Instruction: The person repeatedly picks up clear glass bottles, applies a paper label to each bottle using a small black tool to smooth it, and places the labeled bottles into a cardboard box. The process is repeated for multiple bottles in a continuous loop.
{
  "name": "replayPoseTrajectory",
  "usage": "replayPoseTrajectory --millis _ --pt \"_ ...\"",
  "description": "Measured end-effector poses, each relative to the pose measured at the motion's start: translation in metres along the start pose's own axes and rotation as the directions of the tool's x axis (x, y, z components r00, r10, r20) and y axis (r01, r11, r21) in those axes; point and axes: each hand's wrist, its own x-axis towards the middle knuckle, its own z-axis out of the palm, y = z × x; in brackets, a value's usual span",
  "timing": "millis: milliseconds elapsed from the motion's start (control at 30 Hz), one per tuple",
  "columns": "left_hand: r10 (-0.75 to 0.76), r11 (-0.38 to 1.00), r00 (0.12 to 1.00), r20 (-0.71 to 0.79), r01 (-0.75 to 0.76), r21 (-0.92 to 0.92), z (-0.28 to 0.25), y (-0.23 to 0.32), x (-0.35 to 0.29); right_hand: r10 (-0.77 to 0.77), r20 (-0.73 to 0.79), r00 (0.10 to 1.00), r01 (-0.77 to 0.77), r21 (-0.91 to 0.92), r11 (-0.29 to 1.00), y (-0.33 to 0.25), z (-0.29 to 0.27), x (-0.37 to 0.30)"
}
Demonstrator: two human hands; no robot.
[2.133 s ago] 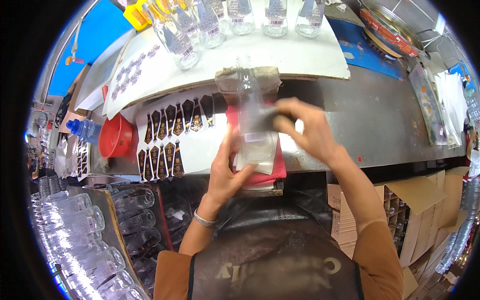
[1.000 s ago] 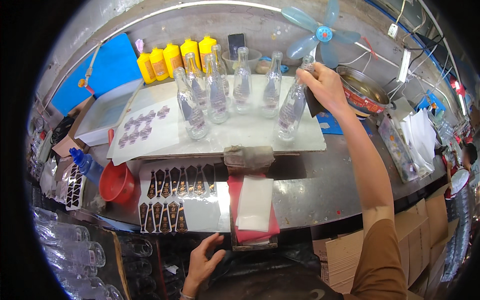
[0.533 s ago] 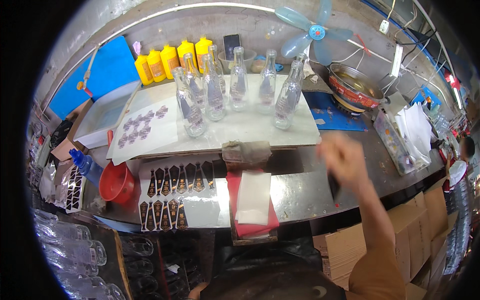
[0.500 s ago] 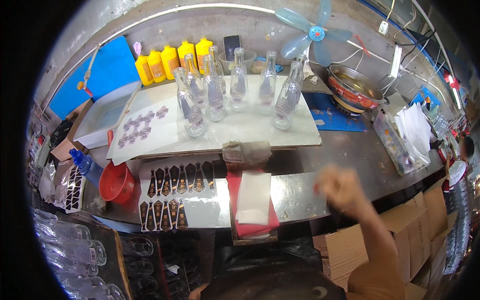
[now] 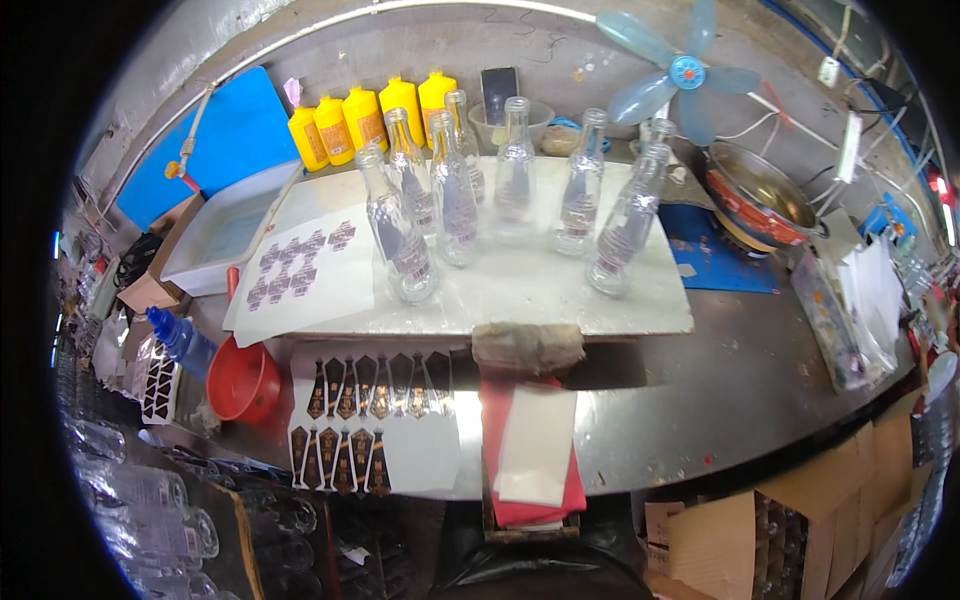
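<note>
Neither of my hands shows. Only a sliver of skin, perhaps my right arm, is at the bottom edge beside the cardboard boxes. Several clear glass bottles (image 5: 407, 250) with printed labels stand upright on a white board (image 5: 500, 305). A sheet of small printed labels (image 5: 284, 268) lies on the board's left part. Below it, a sheet of dark tie-shaped labels (image 5: 340, 460) rests on the metal table. In the middle, a folded white cloth (image 5: 536, 445) lies over a red cloth (image 5: 575, 490), below a rolled grey cloth (image 5: 527, 347) at the board's front edge.
Yellow bottles (image 5: 363, 122) line the wall, near a white tray (image 5: 215, 235). A red dipper (image 5: 245, 383) and blue bottle (image 5: 180, 338) stand left. Back right are a fan (image 5: 687, 73) and a metal pan (image 5: 755, 195). Cardboard boxes (image 5: 712, 548) and glassware (image 5: 140, 490) flank the table below.
My right hand, earlier raised and blurred over the table's right part, has dropped out of view. The whole view has shifted slightly, with the table appearing lower and farther right.
</note>
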Motion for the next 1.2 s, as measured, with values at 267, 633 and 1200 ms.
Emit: replayPoseTrajectory --millis 267,633,1200 --pt "-0.063 0.995 0.994 -0.085 0.057 -0.078 0.014 0.078 0.010 0.048 0.029 0.998 -0.051 0.104 0.993 -0.072 -0.049 0.054" --pt "-0.085 0.984 0.994 -0.064 0.074 -0.161 -0.002 0.076 0.038 -0.005 0.036 0.999 0.002 0.082 0.997 -0.085 -0.072 0.041" --pt "0.210 0.676 0.970 -0.123 -0.234 -0.698 -0.069 0.018 0.154 -0.469 -0.626 0.623 0.399 -0.261 0.879 -0.090 -0.040 -0.062"
